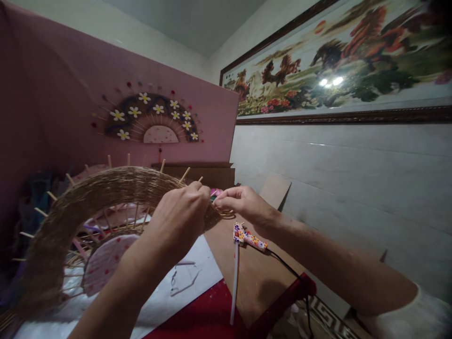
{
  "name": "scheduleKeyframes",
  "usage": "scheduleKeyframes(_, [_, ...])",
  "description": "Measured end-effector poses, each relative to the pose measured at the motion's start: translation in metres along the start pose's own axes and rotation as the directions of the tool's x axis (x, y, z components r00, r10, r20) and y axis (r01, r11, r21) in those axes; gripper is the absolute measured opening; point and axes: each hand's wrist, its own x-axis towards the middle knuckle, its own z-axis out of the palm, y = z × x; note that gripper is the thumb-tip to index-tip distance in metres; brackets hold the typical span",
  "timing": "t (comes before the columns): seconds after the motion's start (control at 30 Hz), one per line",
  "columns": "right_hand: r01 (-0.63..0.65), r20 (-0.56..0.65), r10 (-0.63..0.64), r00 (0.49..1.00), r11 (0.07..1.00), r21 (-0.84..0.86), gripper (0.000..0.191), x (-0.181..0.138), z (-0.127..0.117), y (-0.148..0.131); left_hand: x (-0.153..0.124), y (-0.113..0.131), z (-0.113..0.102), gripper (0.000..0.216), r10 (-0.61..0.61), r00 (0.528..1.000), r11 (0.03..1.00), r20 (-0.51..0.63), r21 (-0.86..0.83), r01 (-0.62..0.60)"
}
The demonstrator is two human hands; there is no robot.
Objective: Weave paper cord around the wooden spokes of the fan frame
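A large half-ring fan [49, 245] of brown twine woven on thin wooden sticks fills the left side, its stick ends poking out past the rim. At its base is a pale half-round panel [106, 261] with red spots. My left hand [185, 209] is closed on the right end of the woven band, its fingertips mostly hidden behind the hand. Just to the right, my right hand [243, 202] pinches at the end of the band; what lies between thumb and finger is too small to make out. Below it lies a flower-patterned glue gun [247, 236] with a long clear glue stick.
White paper [197, 275] with dark strips on it lies under the fan, over a red cloth [197, 318] and brown board [261, 278]. A black cord [286, 266] runs off right. Behind, a finished flowered fan [160, 110] hangs on a pink panel; a framed horse picture [318, 70] hangs right.
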Motion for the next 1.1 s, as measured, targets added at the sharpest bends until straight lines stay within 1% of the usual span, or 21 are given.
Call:
scheduleKeyframes(0.23, [-0.028,0.004,0.028,1.000,0.999,0.032,0.009,0.0019,0.0020,-0.0052,-0.0001,0.0010,0.0000,0.022,0.007,1.000,1.000,0.000,0.009,-0.007])
scheduleKeyframes(0.33, [-0.034,0.010,0.034,0.999,0.999,0.036,0.010,0.0031,0.0021,-0.0041,0.0001,0.0011,0.0002,0.022,0.018,1.000,1.000,-0.010,0.005,-0.018])
scheduleKeyframes(0.5, [-0.021,0.030,0.020,0.999,0.999,0.033,0.006,0.0042,0.0021,-0.0007,0.0006,0.0000,0.0005,0.021,0.008,1.000,1.000,-0.002,0.010,-0.008])
scheduleKeyframes(0.8, [-0.006,-0.020,0.007,1.000,0.998,0.058,0.005,0.0025,0.0028,-0.0016,0.0001,-0.0007,0.0013,0.023,0.020,1.000,1.000,-0.002,0.005,-0.020])
scheduleKeyframes(0.9, [0.009,-0.019,-0.008,1.000,0.998,0.057,0.004,0.0018,0.0017,-0.0010,0.0009,-0.0007,0.0012,0.023,0.018,1.000,1.000,-0.006,0.013,-0.018])
scheduleKeyframes(1.1, [0.073,-0.040,-0.074,0.996,0.997,-0.021,0.006,0.0012,0.0011,0.0011,0.0010,0.0003,-0.0001,0.021,0.012,1.000,1.000,-0.005,-0.019,-0.012])
